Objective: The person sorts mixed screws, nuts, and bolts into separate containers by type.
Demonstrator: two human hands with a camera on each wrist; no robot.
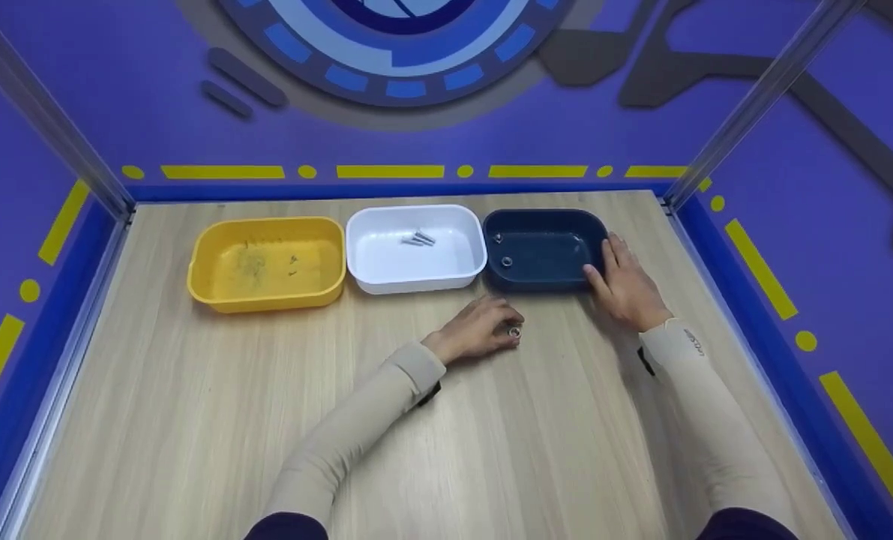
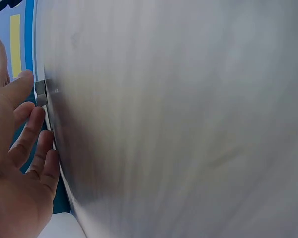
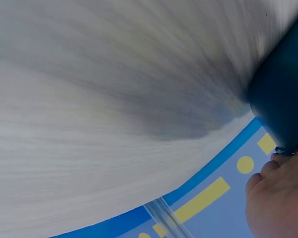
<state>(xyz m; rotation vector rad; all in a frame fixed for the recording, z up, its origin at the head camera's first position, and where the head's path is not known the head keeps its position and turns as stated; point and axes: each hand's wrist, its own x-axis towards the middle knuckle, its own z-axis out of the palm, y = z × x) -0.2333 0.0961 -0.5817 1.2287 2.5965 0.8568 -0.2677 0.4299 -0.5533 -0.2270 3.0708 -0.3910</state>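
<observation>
My left hand [image 1: 480, 328] is low over the table in front of the trays, its thumb and forefinger pinching a silvery metal nut [image 1: 514, 332]. In the left wrist view the nut [image 2: 40, 93] shows its flat sides close to the tabletop, by the thumb tip. My right hand [image 1: 627, 287] rests against the right end of a dark navy tray [image 1: 543, 286], fingers extended along its side and thumb at the front corner. Inside that tray lie two nuts, one nearer the front [image 1: 506, 262]. The right wrist view shows only part of the right hand [image 3: 278, 198] beside the tray.
A white tray [image 1: 416, 285] holding several bolts [image 1: 419, 238] adjoins the navy one. Left of it stands a yellow tray [image 1: 274, 306] with small dark screws [image 1: 293, 259]. Patterned blue panels [image 1: 416, 150] border the wooden table [image 1: 229, 420] at the back and sides.
</observation>
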